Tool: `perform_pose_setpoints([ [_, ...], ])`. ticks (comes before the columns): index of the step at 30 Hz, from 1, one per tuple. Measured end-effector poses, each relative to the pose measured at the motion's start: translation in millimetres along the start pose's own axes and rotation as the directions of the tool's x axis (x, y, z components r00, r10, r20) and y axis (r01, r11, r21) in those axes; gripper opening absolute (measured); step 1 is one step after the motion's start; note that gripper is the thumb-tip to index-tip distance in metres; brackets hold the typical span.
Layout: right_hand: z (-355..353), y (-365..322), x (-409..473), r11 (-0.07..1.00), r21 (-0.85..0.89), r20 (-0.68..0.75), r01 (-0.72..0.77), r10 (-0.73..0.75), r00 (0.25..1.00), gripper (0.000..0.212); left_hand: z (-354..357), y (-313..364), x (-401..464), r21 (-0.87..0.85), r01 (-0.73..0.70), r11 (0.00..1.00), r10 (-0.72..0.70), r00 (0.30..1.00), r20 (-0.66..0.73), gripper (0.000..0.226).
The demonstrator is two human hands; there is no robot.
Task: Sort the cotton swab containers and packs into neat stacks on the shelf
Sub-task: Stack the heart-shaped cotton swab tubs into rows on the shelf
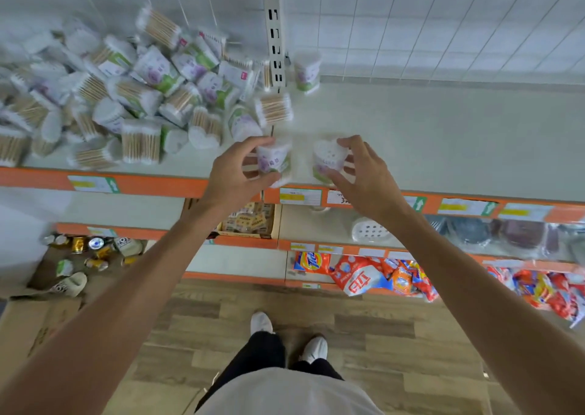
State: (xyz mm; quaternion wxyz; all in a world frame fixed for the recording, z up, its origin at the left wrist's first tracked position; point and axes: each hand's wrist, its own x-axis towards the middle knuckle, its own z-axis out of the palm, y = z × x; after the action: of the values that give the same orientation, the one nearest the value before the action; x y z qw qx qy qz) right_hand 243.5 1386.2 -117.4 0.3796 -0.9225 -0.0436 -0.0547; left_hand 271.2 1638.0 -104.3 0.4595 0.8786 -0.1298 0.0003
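My left hand [235, 174] grips a heart-shaped cotton swab container [274, 161] with a purple and green label, near the front edge of the top shelf [427, 148]. Beside it, my right hand [364, 174] grips a second container [327, 159] of the same kind, its perforated white lid facing up. A jumbled heap of swab containers and clear swab packs [126, 98] covers the shelf's left part. One more container [306, 71] stands upright alone at the back, next to the slotted upright post [274, 28].
The shelf's orange front rail [158, 185] carries price labels. Lower shelves hold a box of small packets [250, 220], a white perforated lid [370, 231] and detergent bags [373, 277]. Cans and cardboard boxes [79, 253] lie on the floor at left. My feet [285, 335] stand on wood flooring.
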Motion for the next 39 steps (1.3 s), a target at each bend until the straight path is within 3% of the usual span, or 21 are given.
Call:
perform_pose_setpoints([
  [13, 16.5, 6.8, 105.5, 0.996, 0.066, -0.129, -0.066, 0.074, 0.989, 0.05, 0.9, 4.2, 53.1, -0.148, -0.041, 0.988, 0.039, 0.999, -0.013, 0.056],
  [25, 35.2, 3.7, 163.4, 0.998, -0.007, -0.115, -0.068, 0.067, 0.991, 0.048, 1.5, -10.4, 72.4, -0.191, -0.022, 0.981, 0.024, 1.0, 0.008, 0.053],
  [39, 37.2, 4.5, 188.2, 0.993, 0.073, -0.117, -0.088, 0.096, 0.988, 0.053, -11.7, -12.3, 72.1, -0.202, -0.005, 0.979, 0.014, 0.999, 0.039, 0.053],
])
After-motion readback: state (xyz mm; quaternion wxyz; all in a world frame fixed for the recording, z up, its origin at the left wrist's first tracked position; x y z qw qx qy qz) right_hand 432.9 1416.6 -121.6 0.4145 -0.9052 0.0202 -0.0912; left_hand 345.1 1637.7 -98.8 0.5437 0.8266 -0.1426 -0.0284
